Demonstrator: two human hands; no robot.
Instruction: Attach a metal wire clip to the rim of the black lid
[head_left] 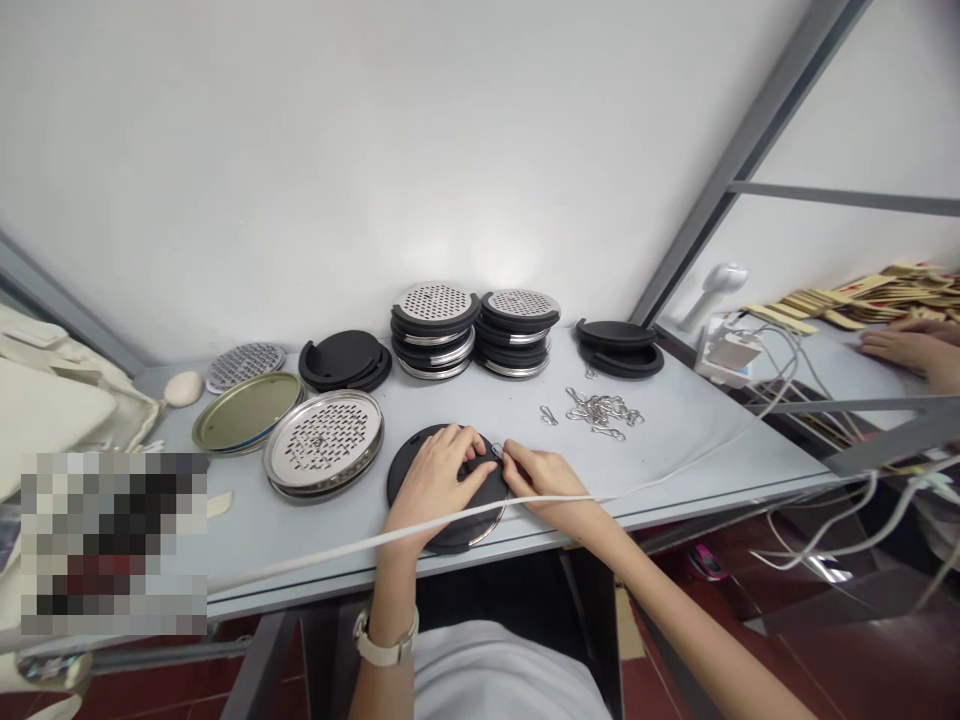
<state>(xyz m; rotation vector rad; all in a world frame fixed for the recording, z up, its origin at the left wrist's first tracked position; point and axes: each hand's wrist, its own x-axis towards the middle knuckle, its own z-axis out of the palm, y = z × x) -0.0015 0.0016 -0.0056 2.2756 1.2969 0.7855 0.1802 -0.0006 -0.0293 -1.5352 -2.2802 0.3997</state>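
Note:
A round black disc with a metal rim (450,534) lies flat near the table's front edge. My left hand (442,475) rests on top of it, fingers bent, thumb reaching toward the disc's right side. At that right edge my right hand (544,482) pinches a small metal clip (497,452), partly hidden by the fingertips. A pile of metal clips (604,411) lies to the right, with a single clip (548,414) beside it. Behind the disc stand two stacks of black and metal discs with perforated tops (437,303) (521,304).
A white cable (337,548) crosses in front of my wrists. To the left are a perforated metal plate (324,440), an olive lid (247,411) and black discs (343,360). More black discs (621,350) sit back right. Another person's hand (900,348) is far right.

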